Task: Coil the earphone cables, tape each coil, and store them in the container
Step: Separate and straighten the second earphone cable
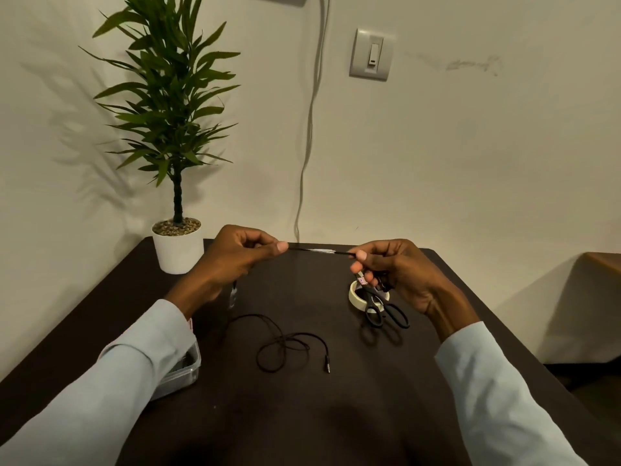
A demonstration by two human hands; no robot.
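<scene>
Between the two raised hands a stretch of black earphone cable point(319, 251) runs taut and nearly level, with a pale strip of tape point(323, 251) on its middle. The left hand point(232, 260) pinches one end between thumb and curled fingers; the right hand point(391, 269) pinches the other end at its thumb tip, its remaining fingers curled. A further length of cable hangs down from under the left hand, blurred, toward the table point(420, 381).

Directly below the right hand, at about 3 o'clock from the table's middle, a roll of cream tape point(353, 295) lies flat, and black scissors point(383, 311) rest across it, their handles pointing toward 5 o'clock. Whether the right hand's lower fingers touch the scissors cannot be told.

Near the table's centre a second earphone cable point(285, 346) lies loose in an untidy loop, its plug end point(327, 367) trailing out at 4 o'clock from the loop.

At 8 o'clock, partly hidden by the left sleeve point(111, 381), a clear plastic container point(183, 373) sits at the table's edge with something dark inside.

At 11 o'clock a potted plant point(177, 243) in a white pot stands in the far corner against the wall. On the wall at 1 o'clock is a light switch point(371, 54), and a grey cord point(311, 112) runs down the wall to the table's far edge.
</scene>
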